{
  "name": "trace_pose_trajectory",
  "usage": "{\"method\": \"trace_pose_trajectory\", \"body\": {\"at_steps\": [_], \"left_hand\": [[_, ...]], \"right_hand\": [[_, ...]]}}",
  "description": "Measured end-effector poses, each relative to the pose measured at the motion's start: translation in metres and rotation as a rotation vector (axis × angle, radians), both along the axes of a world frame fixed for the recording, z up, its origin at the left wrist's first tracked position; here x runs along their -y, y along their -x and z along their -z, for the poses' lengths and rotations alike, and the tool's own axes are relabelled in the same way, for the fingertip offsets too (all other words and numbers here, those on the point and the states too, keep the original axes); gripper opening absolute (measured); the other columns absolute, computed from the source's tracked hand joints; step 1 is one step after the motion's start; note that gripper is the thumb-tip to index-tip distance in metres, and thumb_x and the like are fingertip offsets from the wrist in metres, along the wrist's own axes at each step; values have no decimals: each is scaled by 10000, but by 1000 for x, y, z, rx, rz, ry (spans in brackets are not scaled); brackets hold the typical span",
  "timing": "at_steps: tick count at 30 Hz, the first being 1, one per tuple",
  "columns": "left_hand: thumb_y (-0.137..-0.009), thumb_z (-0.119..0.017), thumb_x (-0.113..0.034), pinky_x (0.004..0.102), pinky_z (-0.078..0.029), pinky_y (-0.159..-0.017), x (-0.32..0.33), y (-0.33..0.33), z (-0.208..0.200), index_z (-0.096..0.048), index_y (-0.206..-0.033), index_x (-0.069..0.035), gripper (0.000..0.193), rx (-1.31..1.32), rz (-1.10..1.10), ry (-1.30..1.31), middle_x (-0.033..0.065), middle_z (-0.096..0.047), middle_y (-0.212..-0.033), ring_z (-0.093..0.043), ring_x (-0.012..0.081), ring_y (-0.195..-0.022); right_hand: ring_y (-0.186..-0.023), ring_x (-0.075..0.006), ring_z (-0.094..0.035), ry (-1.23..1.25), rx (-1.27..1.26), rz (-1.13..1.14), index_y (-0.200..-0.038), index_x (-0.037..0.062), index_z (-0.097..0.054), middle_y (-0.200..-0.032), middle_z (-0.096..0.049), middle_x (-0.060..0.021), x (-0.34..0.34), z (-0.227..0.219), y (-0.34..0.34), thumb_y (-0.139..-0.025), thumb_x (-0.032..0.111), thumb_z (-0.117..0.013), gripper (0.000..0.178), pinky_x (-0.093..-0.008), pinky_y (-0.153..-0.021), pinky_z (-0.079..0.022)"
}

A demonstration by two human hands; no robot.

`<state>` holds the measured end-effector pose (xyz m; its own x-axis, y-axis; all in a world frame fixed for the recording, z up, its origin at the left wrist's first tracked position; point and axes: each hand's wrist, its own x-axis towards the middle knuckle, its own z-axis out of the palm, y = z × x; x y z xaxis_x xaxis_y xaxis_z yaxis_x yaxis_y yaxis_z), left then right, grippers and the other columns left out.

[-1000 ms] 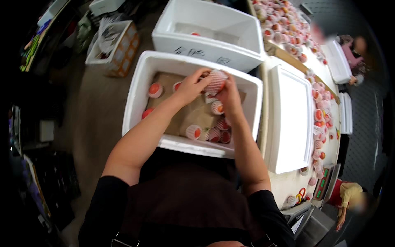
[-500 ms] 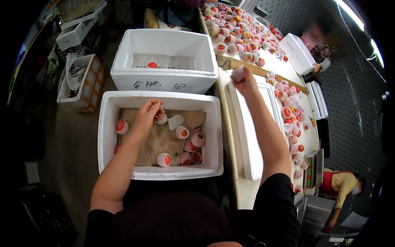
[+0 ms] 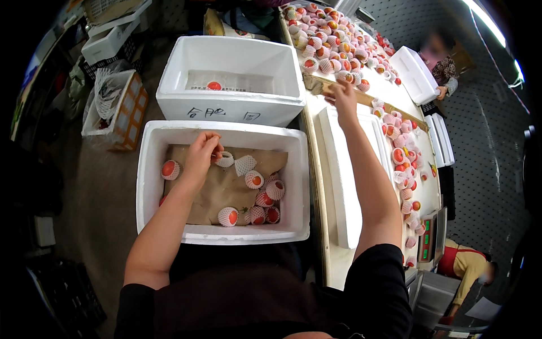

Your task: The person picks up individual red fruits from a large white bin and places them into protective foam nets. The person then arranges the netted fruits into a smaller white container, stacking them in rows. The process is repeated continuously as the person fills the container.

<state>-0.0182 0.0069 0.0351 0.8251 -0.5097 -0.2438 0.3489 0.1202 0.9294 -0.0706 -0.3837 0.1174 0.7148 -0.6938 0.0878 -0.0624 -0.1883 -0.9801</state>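
Observation:
My left hand (image 3: 203, 153) is above the near white foam box (image 3: 144, 186), its fingers curled together beside a white foam net sleeve (image 3: 226, 160). Whatever they may hold is hidden. Brown paper (image 3: 226, 189) lines this box. Red tomatoes in net sleeves lie on it: one tomato (image 3: 170, 169) at the left, another tomato (image 3: 228, 216) near the front, and several clustered at the right. A second loose sleeve (image 3: 244, 165) lies near the middle. My right hand (image 3: 342, 100) reaches over the table with fingers apart, close to the near edge of a large pile of netted tomatoes (image 3: 333, 42).
Behind the near box stands another foam box (image 3: 231, 107) with one tomato (image 3: 214, 86) inside. A white foam lid (image 3: 350, 186) lies under my right arm. More netted tomatoes (image 3: 402, 155) line the table beyond, beside a scale (image 3: 432, 237). Two people work across the table.
My right hand has moved slightly up toward the pile; the netted tomato it held is no longer in it, and its fingers have spread. My left hand stays nearly in place.

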Motion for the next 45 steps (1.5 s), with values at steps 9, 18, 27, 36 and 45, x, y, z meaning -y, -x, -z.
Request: {"method": "trace_pose_trajectory", "body": {"at_steps": [9,18,27,36,45], "left_hand": [[-921,-546,-235,235,-313,-446,-9,-14,-9,-551,-797,-92,189,-2,-300,95,-11,-533,-649,-448,76,-530],[-902,-488,-211,244,-406,-529,-36,-36,-17,-545,-878,-55,167,-29,-630,228,19,-542,-679,-490,108,-561],[-889,-472,-216,244,-412,-539,-35,-39,-8,-532,-871,-43,183,-29,-568,165,25,-522,-676,-486,103,-568],[-769,-723,-381,303,-456,-609,-12,-21,7,-523,-870,-13,431,295,-76,-188,70,-547,-705,-554,179,-671],[-904,-597,-191,262,-481,-593,-5,-2,10,-520,-908,-36,173,278,150,-100,43,-548,-785,-546,97,-671]], "right_hand": [[-738,-130,-626,22,-103,-231,-1150,3,-552,-933,-632,-79,-117,10,69,-939,154,-525,261,-264,-725,-512],[-839,-180,-640,373,-417,-660,-1205,19,-547,-924,-659,-98,-233,59,50,-897,86,-561,315,-288,-781,-508],[-1040,-361,-542,992,-298,-802,-1226,59,-496,-1102,-562,-209,-325,156,-16,-759,123,-664,500,-440,-894,-449],[-950,-331,-603,162,-365,-354,-1154,-11,-490,-1053,-591,-204,-286,79,11,-765,253,-739,532,-382,-832,-485],[-953,-275,-591,147,-149,-204,-1192,-15,-434,-1085,-557,-173,-285,79,41,-801,174,-705,512,-354,-823,-498]]}}
